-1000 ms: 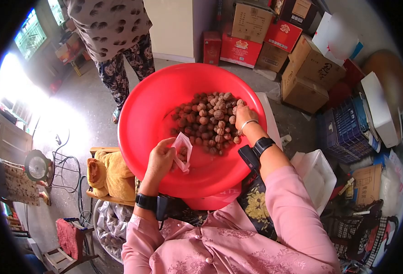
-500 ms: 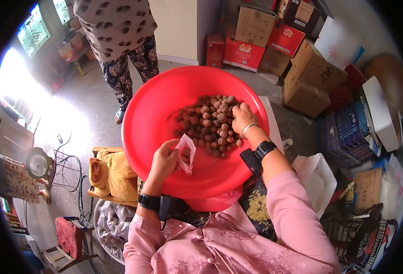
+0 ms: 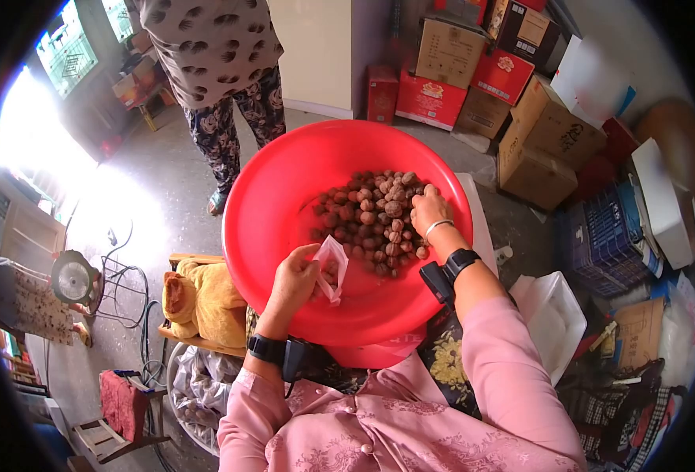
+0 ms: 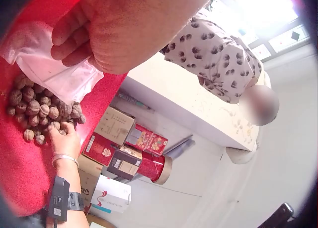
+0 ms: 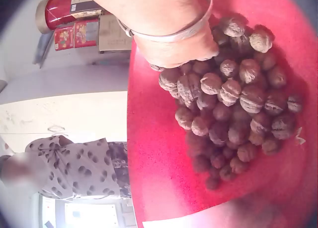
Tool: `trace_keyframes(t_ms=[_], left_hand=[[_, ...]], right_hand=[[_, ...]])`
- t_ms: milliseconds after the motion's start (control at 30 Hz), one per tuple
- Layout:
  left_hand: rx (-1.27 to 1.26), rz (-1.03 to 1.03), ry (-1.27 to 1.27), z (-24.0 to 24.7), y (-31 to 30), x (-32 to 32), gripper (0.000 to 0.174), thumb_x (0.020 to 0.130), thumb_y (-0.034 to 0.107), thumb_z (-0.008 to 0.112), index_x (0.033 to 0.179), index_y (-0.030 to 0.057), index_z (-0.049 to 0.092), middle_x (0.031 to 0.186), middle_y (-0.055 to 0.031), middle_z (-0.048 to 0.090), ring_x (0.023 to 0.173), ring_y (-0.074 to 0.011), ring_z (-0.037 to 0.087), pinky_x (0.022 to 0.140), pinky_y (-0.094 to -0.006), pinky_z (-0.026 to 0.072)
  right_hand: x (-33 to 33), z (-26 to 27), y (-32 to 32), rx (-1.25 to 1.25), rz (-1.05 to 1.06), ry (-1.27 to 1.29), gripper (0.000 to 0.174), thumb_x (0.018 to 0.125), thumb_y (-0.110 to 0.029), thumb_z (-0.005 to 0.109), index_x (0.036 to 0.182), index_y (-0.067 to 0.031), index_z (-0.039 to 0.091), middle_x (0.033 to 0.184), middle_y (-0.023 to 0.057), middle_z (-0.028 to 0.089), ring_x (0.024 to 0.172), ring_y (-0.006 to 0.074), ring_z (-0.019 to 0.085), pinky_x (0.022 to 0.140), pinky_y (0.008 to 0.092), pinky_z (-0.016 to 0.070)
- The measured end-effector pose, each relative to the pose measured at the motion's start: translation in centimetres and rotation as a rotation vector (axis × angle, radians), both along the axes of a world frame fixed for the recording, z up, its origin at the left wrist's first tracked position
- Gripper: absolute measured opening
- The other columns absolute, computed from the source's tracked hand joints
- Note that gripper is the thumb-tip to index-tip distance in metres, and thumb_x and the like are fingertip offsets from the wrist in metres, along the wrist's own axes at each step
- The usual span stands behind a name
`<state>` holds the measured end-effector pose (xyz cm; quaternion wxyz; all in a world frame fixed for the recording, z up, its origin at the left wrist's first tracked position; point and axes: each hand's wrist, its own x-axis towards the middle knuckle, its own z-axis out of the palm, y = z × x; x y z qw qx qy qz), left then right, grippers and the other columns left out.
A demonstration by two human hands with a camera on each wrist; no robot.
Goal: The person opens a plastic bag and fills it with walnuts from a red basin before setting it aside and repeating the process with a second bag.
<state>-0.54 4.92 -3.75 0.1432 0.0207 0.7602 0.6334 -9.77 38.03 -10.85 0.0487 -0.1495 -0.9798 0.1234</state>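
A wide red basin [image 3: 261,197] holds a heap of brown walnuts [image 3: 367,216], heaped toward its right side. The left hand [image 3: 294,277] pinches the edge of a small pale pink bag [image 3: 333,267] over the basin's near left part; some walnuts show inside the bag. In the left wrist view the bag [image 4: 54,64] hangs from the curled fingers of the left hand [image 4: 117,32]. At the heap's right edge is the right hand [image 3: 431,212], fingers bent down onto the walnuts [image 5: 233,114]; in the right wrist view its fingertips are hidden behind the hand [image 5: 169,44].
A person in a patterned shirt [image 3: 213,51] stands beyond the basin. Stacked cartons [image 3: 548,130] and a blue crate [image 3: 605,236] are at the right, with a white foam box [image 3: 550,318] nearer. A yellow cloth [image 3: 206,303] lies on a chair at the left.
The head view has shifted, so the whole scene sits slightly further right and lower. The right hand has moved from the basin's right rim side onto the heap's edge; the left still holds the bag.
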Motion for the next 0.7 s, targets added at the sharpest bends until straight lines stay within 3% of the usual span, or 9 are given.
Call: trace_keyframes(t_ms=[100,167,200,300,333,433,467,567,700], left_hand=[[0.024,0.007,-0.014,0.1,0.0,0.0,0.034,0.092,0.008,0.051,0.125,-0.0026,0.052,0.073,-0.0085,0.065,0.049,-0.0111,0.057,0.043,-0.0230,0.0440],[0.034,0.011,-0.025,0.3,0.1,0.1,0.034,0.092,0.007,0.051,0.125,-0.0026,0.052,0.074,-0.0087,0.066,0.049,-0.0111,0.057,0.042,-0.0230,0.0439],[0.039,0.007,-0.027,0.4,0.0,0.1,0.034,0.092,0.007,0.051,0.125,-0.0028,0.052,0.075,-0.0092,0.066,0.049,-0.0111,0.058,0.042,-0.0230,0.0438],[0.035,0.005,-0.007,-0.1,-0.1,0.0,0.034,0.092,0.007,0.051,0.125,-0.0032,0.052,0.076,-0.0102,0.067,0.050,-0.0112,0.058,0.042,-0.0230,0.0437],[0.027,0.001,0.017,-0.1,-0.1,0.0,0.034,0.092,0.006,0.050,0.125,-0.0033,0.051,0.077,-0.0106,0.068,0.050,-0.0113,0.058,0.042,-0.0230,0.0437],[0.061,0.011,-0.010,0.5,0.1,0.1,0.034,0.092,0.006,0.050,0.125,-0.0035,0.051,0.079,-0.0117,0.068,0.050,-0.0121,0.059,0.042,-0.0231,0.0435],[0.060,0.011,-0.010,0.3,0.0,0.1,0.034,0.092,0.006,0.050,0.125,-0.0035,0.051,0.079,-0.0117,0.068,0.050,-0.0121,0.059,0.042,-0.0231,0.0435],[0.051,0.010,0.034,0.2,0.1,0.1,0.034,0.092,0.005,0.049,0.125,-0.0036,0.051,0.080,-0.0125,0.068,0.052,-0.0130,0.060,0.042,-0.0232,0.0434],[0.049,0.016,0.021,0.4,0.1,0.1,0.034,0.092,0.005,0.049,0.124,-0.0047,0.051,0.078,-0.0124,0.067,0.052,-0.0134,0.060,0.043,-0.0232,0.0429]], right_hand=[[1.5,3.8,-1.2,0.044,0.144,0.072,0.019,0.078,-0.022,0.069,0.094,-0.0142,0.065,0.114,0.0154,0.061,0.090,0.0337,0.064,0.078,0.0437,0.0512],[1.1,4.1,-1.2,-0.312,0.184,0.045,0.016,0.074,-0.019,0.069,0.089,-0.0149,0.065,0.106,0.0205,0.052,0.093,0.0394,0.059,0.085,0.0438,0.0496],[1.0,4.1,-1.3,-0.313,0.186,0.044,0.016,0.074,-0.019,0.069,0.089,-0.0149,0.065,0.106,0.0205,0.052,0.093,0.0394,0.059,0.085,0.0438,0.0496],[1.0,4.2,-2.1,-1.043,0.336,-0.009,0.025,0.075,-0.003,0.069,0.099,-0.0065,0.062,0.092,0.0075,0.062,0.073,0.0172,0.060,0.064,0.0322,0.0522],[1.5,5.5,-2.7,-1.134,0.304,-0.078,0.031,0.076,0.004,0.065,0.106,-0.0019,0.059,0.086,0.0028,0.063,0.065,0.0102,0.056,0.058,0.0246,0.0497],[1.8,7.1,-2.8,-1.282,0.346,-0.261,0.037,0.077,0.003,0.064,0.114,-0.0027,0.058,0.089,0.0029,0.062,0.069,0.0087,0.058,0.058,0.0237,0.0488],[2.0,7.3,-3.1,-1.308,0.349,-0.273,0.038,0.080,0.002,0.061,0.117,-0.0026,0.057,0.087,0.0022,0.062,0.064,0.0068,0.056,0.052,0.0214,0.0451],[3.1,9.6,-4.3,-1.333,0.332,-0.298,0.032,0.084,-0.004,0.060,0.116,-0.0028,0.057,0.085,0.0005,0.060,0.062,0.0060,0.054,0.050,0.0198,0.0428],[2.7,8.5,-4.5,-1.327,0.380,-0.401,0.026,0.087,-0.014,0.064,0.111,-0.0057,0.062,0.085,-0.0028,0.061,0.058,0.0041,0.051,0.048,0.0196,0.0427]])
